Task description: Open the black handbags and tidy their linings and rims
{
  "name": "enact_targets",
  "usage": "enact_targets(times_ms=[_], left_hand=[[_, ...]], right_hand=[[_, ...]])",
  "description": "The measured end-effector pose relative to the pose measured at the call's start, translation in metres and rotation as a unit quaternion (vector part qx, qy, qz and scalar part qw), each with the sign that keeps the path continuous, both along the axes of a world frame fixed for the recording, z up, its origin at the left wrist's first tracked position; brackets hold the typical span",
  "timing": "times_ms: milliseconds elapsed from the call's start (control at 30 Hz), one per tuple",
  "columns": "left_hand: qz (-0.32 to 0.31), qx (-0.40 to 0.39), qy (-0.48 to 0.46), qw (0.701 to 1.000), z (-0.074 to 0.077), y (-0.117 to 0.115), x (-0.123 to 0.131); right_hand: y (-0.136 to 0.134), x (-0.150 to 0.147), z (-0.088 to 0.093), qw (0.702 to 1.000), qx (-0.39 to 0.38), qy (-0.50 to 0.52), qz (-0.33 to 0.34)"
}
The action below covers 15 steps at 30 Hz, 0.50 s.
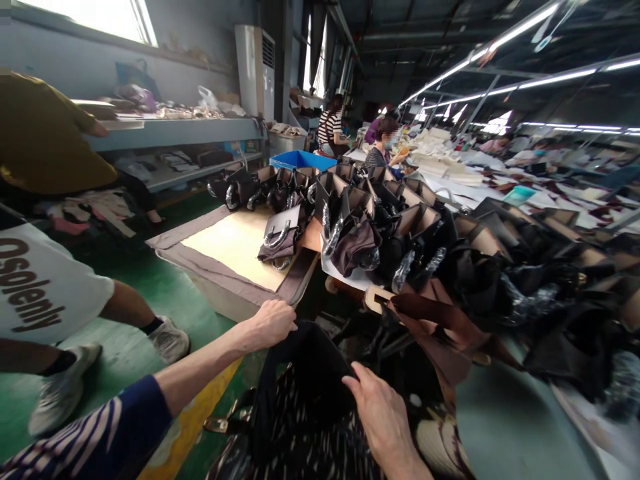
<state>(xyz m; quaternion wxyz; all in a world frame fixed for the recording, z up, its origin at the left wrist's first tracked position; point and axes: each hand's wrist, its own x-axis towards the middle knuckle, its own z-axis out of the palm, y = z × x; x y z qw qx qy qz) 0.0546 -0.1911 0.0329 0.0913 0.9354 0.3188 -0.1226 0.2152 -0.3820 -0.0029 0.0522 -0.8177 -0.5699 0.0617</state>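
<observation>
A black bag [313, 373] hangs mouth-up before me, its dark inside showing between my hands. My left hand [273, 325] is closed in a fist over its far left rim. On the right rim, my right hand [383, 413] grips the edge, thumb on the inner side and fingers hidden behind the fabric. A strap with a metal buckle [217, 423] sticks out at the bag's left. Dark patterned cloth with white flecks lies below the bag's mouth. To the right lies a brown strap [435, 310] with a pale rectangular end piece [376, 299].
Many black handbags with plastic-wrapped handles [350, 247] crowd the table ahead and right. One handbag [281, 233] rests on a cloth-covered bin [225, 247]. A blue crate [303, 161] stands behind. A person in white shorts [55, 287] walks at left; other people sit farther back.
</observation>
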Motion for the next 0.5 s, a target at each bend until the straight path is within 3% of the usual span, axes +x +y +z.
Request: enact_targets(times_ms=[200,300,400,500], left_hand=[[0.019,-0.011,-0.019,1.0,0.004,-0.009,0.005],[0.041,-0.02,-0.033,0.998,0.012,-0.01,0.01],[0.064,-0.033,-0.047,0.996,0.021,-0.014,0.019],[0.075,-0.057,-0.061,0.994,0.029,-0.024,0.035]], right_hand=[[0.022,-0.007,0.004,0.998,-0.055,-0.035,-0.012],[0.015,-0.02,0.009,0.999,0.004,-0.031,-0.023],[0.01,-0.044,0.02,0.991,0.083,0.107,-0.006],[0.019,-0.07,0.031,0.936,0.063,0.345,-0.017]])
